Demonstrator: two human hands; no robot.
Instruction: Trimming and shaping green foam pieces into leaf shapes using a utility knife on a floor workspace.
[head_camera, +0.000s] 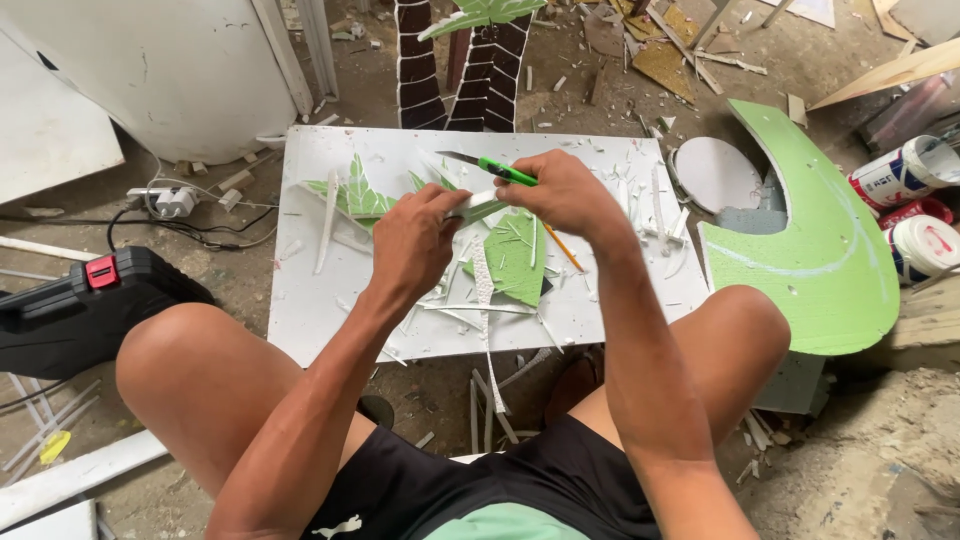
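**Here, a knife trims a green foam piece over a white board**

Here the person sits low over a flat white rectangular board (330, 320) lying on the littered floor, knees spread to either side so both arms reach its middle. The right hand (560, 190) has its fingers wrapped around a green-handled utility knife (495, 168), whose blade points toward ten o'clock, away from the body. The left hand (420, 235) pinches a narrow green-and-white foam strip (478, 207) just below the blade, fingers closed on it, apparently to steady it against the cut. At four o'clock of the hands lies a green leaf-shaped foam cut-out (515, 258), with an orange pencil (563, 247) touching its right edge. White offcut slivers (487, 290) scatter across the board. A large curved green panel (820, 250) rests at three o'clock, a black tool case with a red latch (85, 310) at nine o'clock, both kept within reach.
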